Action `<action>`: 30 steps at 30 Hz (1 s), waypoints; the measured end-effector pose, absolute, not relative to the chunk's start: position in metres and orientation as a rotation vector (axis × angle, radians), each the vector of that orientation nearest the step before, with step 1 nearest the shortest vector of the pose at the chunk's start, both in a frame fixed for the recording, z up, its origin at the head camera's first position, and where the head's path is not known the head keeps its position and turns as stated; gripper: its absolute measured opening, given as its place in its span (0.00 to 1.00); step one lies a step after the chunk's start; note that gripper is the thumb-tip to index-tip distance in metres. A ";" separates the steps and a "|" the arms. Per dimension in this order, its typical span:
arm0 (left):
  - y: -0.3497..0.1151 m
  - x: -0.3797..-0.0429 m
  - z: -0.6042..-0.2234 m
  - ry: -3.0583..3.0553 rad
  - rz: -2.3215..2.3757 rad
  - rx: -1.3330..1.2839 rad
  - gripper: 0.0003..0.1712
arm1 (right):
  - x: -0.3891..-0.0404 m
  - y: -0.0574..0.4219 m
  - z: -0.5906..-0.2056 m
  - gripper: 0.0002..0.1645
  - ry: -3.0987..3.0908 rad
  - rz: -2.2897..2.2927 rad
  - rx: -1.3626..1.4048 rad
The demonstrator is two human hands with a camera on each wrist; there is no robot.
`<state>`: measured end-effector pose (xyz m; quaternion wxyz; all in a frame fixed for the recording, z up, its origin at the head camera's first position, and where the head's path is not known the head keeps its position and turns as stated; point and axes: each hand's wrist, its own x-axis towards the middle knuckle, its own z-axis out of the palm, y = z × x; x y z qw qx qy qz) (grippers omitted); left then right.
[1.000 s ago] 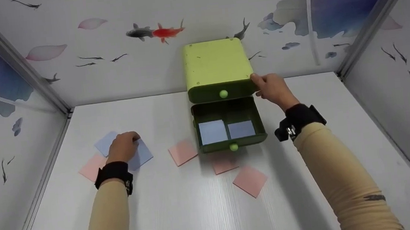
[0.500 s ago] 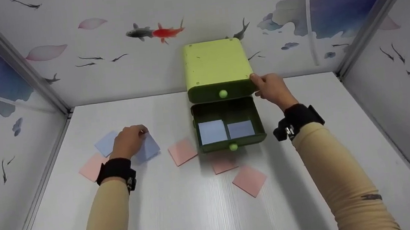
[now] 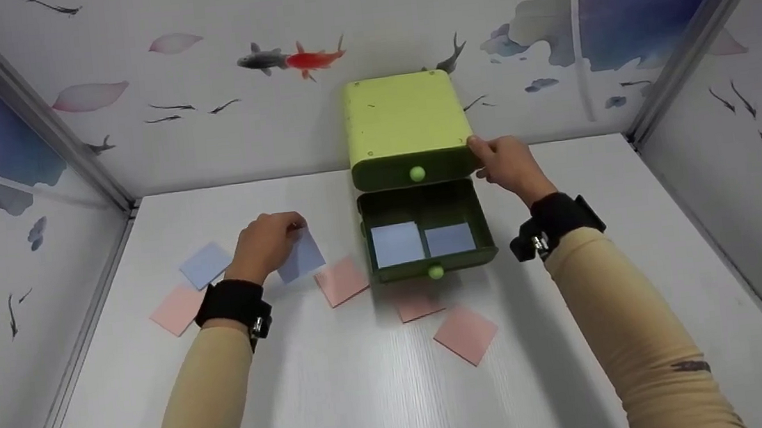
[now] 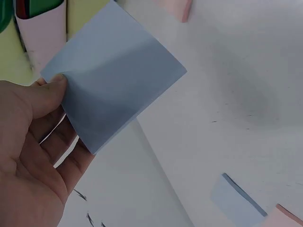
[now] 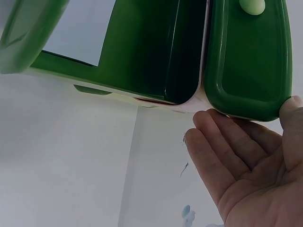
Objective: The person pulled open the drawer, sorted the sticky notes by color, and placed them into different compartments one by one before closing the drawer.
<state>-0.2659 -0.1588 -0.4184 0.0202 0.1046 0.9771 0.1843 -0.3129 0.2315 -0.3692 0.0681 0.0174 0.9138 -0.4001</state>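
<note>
My left hand (image 3: 265,246) pinches a thin, square blue sticky-note pad (image 4: 113,75) between thumb and fingers, held tilted above the table left of the drawer box. At the right side of the green two-drawer box (image 3: 406,113), my right hand (image 3: 509,168) touches the upper corner, thumb at the top edge. Its fingers (image 5: 222,146) lie fairly straight along the side in the right wrist view. The lower drawer (image 3: 433,266) is pulled out; inside lie a larger light blue pad (image 3: 397,244) and a smaller blue pad (image 3: 450,239). The upper drawer (image 3: 384,173) is closed.
Another blue pad (image 3: 205,265) lies at the left beside a pink pad (image 3: 179,310). More pink pads lie near the lower drawer: one to its left (image 3: 341,282), one partly under its front (image 3: 419,307), one farther forward (image 3: 466,335). Printed panels (image 3: 206,140) enclose the table.
My left hand has lifted the blue sticky-note pad from the table and carried it right, toward the drawer. The right hand and the box stay in place.
</note>
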 end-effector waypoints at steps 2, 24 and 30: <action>-0.154 -0.266 -0.413 3.034 0.565 0.353 0.13 | -0.313 0.232 -0.370 0.43 2.757 -1.205 0.047; -0.107 -0.257 -0.369 3.067 0.546 0.621 0.11 | -0.311 0.234 -0.369 0.44 2.782 -1.162 0.024; -0.083 -0.254 -0.360 3.093 0.560 0.722 0.11 | -0.311 0.232 -0.368 0.43 2.777 -1.177 0.027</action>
